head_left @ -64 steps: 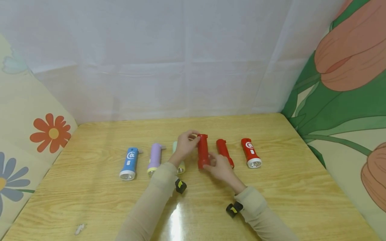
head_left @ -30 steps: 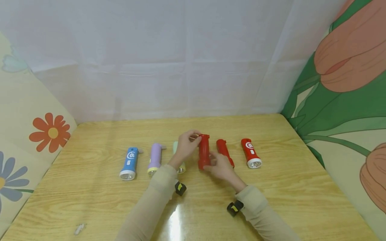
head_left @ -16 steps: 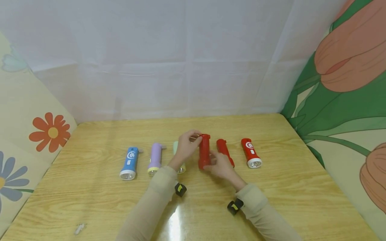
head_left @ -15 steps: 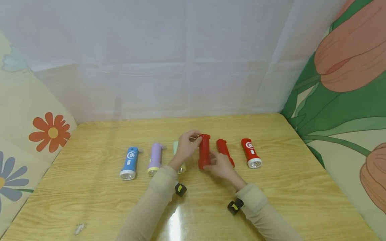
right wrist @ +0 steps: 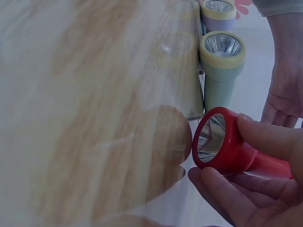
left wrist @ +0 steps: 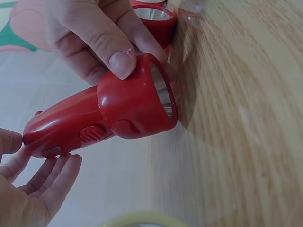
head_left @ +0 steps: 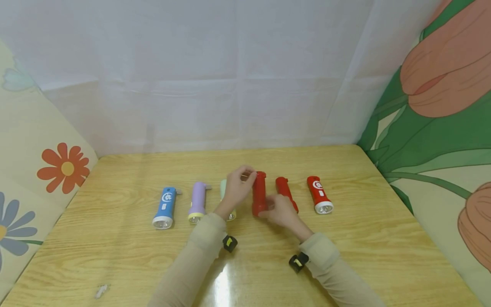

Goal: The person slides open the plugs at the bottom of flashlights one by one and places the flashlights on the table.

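Note:
A plain red flashlight (head_left: 259,194) is held between both hands at mid-table in the head view. My left hand (head_left: 238,186) pinches its tail end with thumb and fingertips. The right hand (head_left: 281,211) grips the lamp head, thumb on one side and fingers on the other. Seen from the left wrist, a ridged switch (left wrist: 93,133) shows on the body, and the lens end lies close to the tabletop; I cannot tell whether it touches. Right of it lies a second plain red flashlight (head_left: 284,187), partly hidden by my right hand. A mint-green flashlight (right wrist: 220,80) is half covered by my left hand.
Further left lie a purple flashlight (head_left: 198,198) with a yellow rim and a blue flashlight (head_left: 166,204) with a white head. At the right end is a red flashlight (head_left: 319,194) with a white head. A small pale scrap or mark (head_left: 101,291) is near the front left.
The held red flashlight has shifted very slightly right and tilted a little, with both hands staying on it. The other flashlights have not moved.

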Available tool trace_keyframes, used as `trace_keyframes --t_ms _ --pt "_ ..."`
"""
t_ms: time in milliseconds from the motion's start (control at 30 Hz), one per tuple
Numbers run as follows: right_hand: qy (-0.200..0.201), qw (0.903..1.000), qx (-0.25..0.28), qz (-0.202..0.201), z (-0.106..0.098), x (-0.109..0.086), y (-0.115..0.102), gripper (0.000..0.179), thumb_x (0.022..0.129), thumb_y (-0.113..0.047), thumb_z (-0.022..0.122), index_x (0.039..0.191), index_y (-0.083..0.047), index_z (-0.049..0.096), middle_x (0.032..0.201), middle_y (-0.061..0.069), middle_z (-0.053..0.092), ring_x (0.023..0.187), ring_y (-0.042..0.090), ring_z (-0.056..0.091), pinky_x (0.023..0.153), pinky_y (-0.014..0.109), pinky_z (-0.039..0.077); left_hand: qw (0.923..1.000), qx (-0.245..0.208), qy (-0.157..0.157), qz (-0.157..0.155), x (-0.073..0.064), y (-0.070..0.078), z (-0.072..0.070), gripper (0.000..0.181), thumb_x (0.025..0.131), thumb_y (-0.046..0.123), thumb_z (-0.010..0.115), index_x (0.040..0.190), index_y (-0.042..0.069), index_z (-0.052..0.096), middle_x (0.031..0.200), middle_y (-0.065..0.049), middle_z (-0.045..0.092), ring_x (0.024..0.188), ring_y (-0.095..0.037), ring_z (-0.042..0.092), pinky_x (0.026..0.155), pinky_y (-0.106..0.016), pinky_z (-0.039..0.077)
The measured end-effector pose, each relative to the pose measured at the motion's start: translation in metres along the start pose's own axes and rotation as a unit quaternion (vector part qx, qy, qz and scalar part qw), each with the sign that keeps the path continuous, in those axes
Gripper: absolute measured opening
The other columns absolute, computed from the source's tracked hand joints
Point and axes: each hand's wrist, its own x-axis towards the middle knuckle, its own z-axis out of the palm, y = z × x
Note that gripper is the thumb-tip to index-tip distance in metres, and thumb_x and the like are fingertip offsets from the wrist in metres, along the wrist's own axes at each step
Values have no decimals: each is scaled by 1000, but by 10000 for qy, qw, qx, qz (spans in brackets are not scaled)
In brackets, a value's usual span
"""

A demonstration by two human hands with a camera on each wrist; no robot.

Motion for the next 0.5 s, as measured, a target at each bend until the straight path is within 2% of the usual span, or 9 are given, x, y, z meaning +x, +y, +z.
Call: trace_keyframes --t_ms 200,367,500 --pt "-19 9999 -99 -73 1 0 0 37 73 -9 76 106 2 63 94 11 66 81 21 62 68 33 51 9999 82 104 11 -1 2 -1 12 90 13 55 91 3 62 89 -10 64 82 -22 61 70 -29 52" --pt "7 9995 -255 -200 2 -1 1 36 72 -10 76 104 0 63 92 9 66 80 21 62 69 34 51 9998 98 121 -135 -2 4 -1 15 89 15 56 97 3 61 89 -11 64 81 -22 60 71 -31 51" --pt "-7 9994 -280 -182 2 -2 0 38 72 -10 76 106 1 62 94 10 65 82 22 62 70 35 51 9992 104 78 -379 -2 6 -2 22 89 16 57 103 1 62 91 -11 64 83 -23 59 73 -33 51"
